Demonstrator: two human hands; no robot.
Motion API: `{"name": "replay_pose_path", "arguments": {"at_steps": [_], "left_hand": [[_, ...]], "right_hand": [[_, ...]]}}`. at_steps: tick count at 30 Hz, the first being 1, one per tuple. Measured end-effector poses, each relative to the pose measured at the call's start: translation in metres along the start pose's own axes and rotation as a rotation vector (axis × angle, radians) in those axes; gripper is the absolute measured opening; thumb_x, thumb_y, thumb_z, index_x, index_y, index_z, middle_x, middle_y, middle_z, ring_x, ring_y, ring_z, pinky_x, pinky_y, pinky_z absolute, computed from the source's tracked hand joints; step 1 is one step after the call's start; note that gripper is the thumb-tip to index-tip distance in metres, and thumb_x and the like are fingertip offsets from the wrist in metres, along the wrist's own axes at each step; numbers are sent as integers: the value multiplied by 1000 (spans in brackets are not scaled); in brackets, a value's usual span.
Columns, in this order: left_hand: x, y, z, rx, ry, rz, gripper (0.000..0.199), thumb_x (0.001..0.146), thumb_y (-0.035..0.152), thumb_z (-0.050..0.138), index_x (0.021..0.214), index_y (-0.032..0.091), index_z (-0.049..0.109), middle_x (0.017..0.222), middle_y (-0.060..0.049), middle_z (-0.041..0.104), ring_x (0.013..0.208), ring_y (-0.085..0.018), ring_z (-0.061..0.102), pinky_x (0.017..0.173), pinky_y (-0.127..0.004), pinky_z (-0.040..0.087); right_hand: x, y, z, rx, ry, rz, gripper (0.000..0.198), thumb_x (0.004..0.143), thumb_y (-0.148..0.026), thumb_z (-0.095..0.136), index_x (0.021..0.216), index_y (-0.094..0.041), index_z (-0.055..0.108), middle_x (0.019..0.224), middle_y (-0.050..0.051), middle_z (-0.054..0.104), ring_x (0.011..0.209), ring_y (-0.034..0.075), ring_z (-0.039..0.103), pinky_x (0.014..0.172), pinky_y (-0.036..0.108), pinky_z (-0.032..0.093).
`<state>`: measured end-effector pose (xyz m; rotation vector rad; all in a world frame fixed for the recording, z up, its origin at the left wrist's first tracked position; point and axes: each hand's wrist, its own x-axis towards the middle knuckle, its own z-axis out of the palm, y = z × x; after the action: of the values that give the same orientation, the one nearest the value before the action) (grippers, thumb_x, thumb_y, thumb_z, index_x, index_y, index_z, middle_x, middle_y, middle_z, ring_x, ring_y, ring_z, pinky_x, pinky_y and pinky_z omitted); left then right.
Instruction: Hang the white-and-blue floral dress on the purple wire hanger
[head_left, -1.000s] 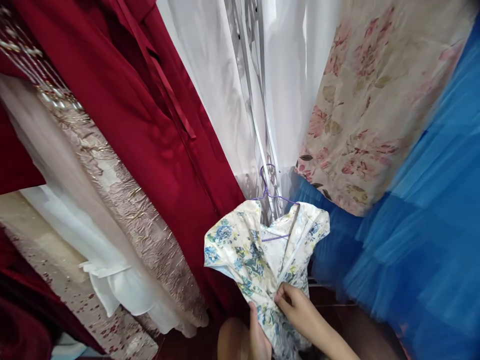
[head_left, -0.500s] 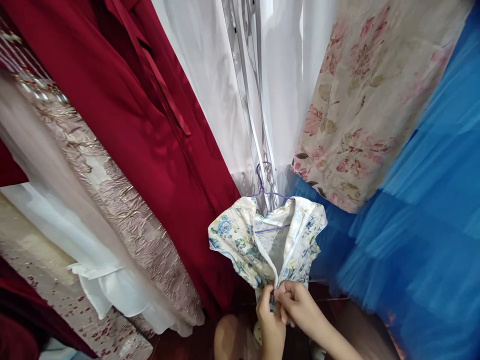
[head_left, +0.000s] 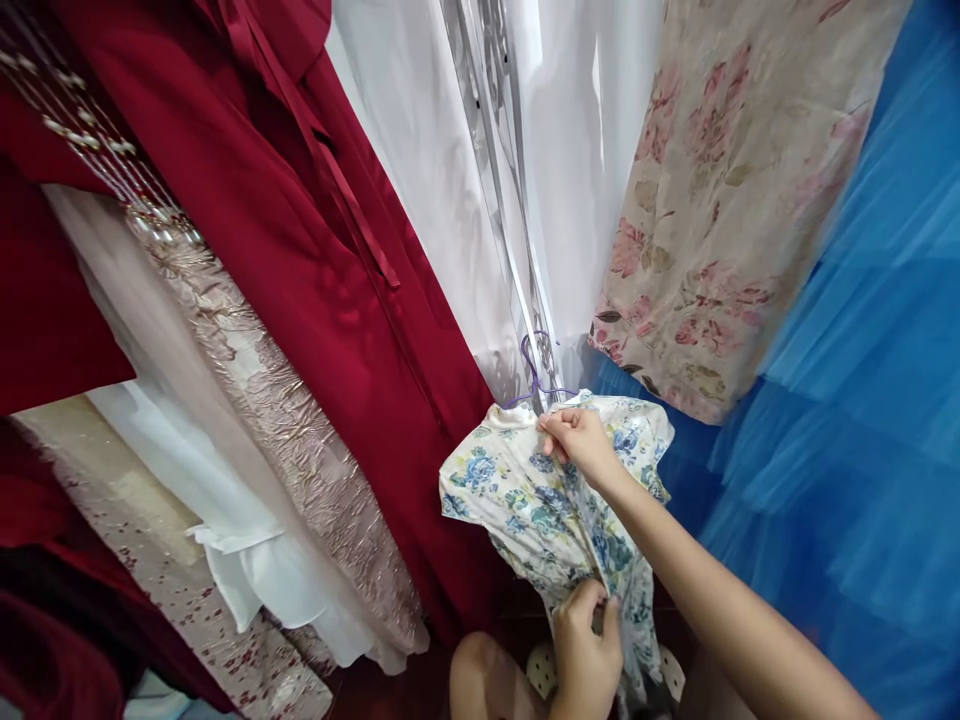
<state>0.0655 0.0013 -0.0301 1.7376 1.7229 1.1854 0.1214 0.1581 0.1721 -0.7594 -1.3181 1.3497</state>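
A white sleeveless-looking dress (head_left: pixel 517 500) with blue and yellow-green flowers hangs from a purple wire hanger (head_left: pixel 535 375). At the top of the dress's middle seam, by the neckline, my right hand (head_left: pixel 581 440) is closed in a pinch; any zip pull between the fingertips is too small to make out. Lower down on the same seam, my left hand (head_left: pixel 589 640) pinches the fabric between thumb and fingers. The two edges of the seam meet between my hands. Part of the right shoulder and bodice lies behind my right hand and forearm.
Long red fabric (head_left: pixel 360 330) hangs close on the left, beside textured pink and white garments. White cloth (head_left: pixel 420 150) and metal bars stand behind. A beige floral garment (head_left: pixel 697 250) and blue tulle (head_left: pixel 825 430) hang on the right. My knee (head_left: pixel 480 675) is below.
My right hand has moved up along the seam from the low point to the neckline, and the V-shaped opening has closed. My left hand stays low, slightly further right and down.
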Motion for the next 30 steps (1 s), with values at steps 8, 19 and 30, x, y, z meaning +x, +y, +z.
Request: {"name": "replay_pose_path", "arguments": {"at_steps": [8,19,30], "left_hand": [[27,9,-31,-57,-63,88,4,77,18,67,77,22,67,79,-5,66,78,-23,61,72,-31,44],[170,123,-144,-11,139,369,21,94,33,52,89,19,67,75,-1,64,65,-14,58,64,-24,44],[208,30,-202,-726,774,20,18,79,31,71,80,14,64,71,2,62,69,-11,59,72,-22,45]], "right_hand": [[-13,-11,-11,-53,14,-33,24,82,-39,62,72,-17,62,42,-4,59,32,8,38,37,21,28],[-20,8,-14,-267,-52,-167,25,90,-39,54,73,-20,57,46,-3,56,41,13,47,45,23,33],[-53,59,-29,-679,-76,-244,24,94,-35,48,74,-22,53,56,-3,55,53,16,51,56,25,34]]}}
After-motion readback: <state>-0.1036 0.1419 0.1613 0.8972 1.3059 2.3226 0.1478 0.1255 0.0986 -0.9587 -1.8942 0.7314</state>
